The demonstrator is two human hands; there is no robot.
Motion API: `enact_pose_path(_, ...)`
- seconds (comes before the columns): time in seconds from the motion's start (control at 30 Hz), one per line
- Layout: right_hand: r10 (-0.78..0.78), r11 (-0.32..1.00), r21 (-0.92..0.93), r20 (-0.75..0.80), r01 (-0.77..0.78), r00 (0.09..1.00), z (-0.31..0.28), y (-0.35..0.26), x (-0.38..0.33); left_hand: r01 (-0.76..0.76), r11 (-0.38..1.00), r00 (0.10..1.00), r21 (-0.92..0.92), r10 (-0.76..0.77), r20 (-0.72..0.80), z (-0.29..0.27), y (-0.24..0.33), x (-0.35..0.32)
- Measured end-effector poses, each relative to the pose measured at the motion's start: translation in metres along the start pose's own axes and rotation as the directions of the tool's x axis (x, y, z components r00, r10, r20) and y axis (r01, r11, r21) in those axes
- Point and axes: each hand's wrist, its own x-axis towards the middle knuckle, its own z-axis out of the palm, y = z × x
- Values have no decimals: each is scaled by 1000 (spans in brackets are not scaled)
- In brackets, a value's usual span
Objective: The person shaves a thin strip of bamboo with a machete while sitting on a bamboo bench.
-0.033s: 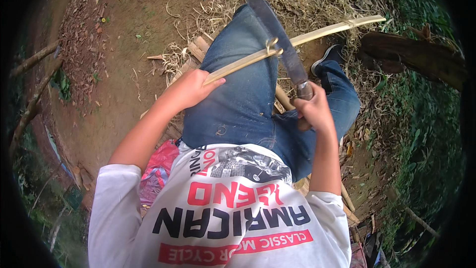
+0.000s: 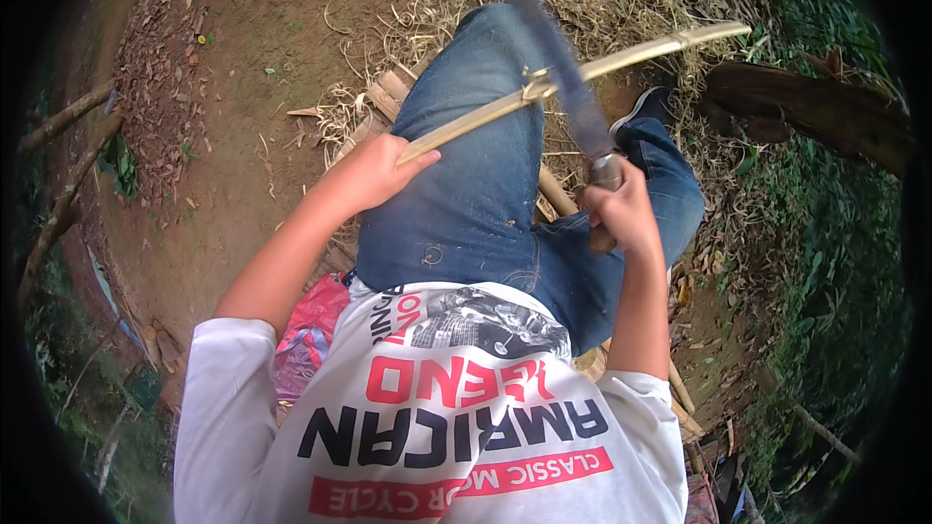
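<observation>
Bare brown ground [image 2: 223,136] lies open to the person's left, while a dark log [image 2: 806,112] and green growth hem in the right side; pale shavings [image 2: 437,10] litter the earth beyond the knees. A long bamboo strip [image 2: 582,68] runs slantwise across the jeans-clad left thigh [image 2: 466,165], its far end reaching toward the log. The left hand [image 2: 374,175] is clamped on the strip's near end. The right hand [image 2: 616,209] grips the handle of a big knife [image 2: 563,78], whose blade crosses the strip where a curl lifts. Nothing has shifted since the earlier frame.
</observation>
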Motion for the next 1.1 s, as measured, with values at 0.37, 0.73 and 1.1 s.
enact_pose_path(0.37,125,832,453,410,-321,903,19,11,-6,3,1000,999,-24,-2,45,-4,0,3)
enact_pose_path(0.73,83,797,603,-97,-8,992,12,11,-38,-36,941,999,-335,28,-26,-2,4,0)
enact_pose_path(1.1,-96,758,586,-336,288,937,45,-3,-74,-502,207,847,-840,313,-430,-106,156,58)
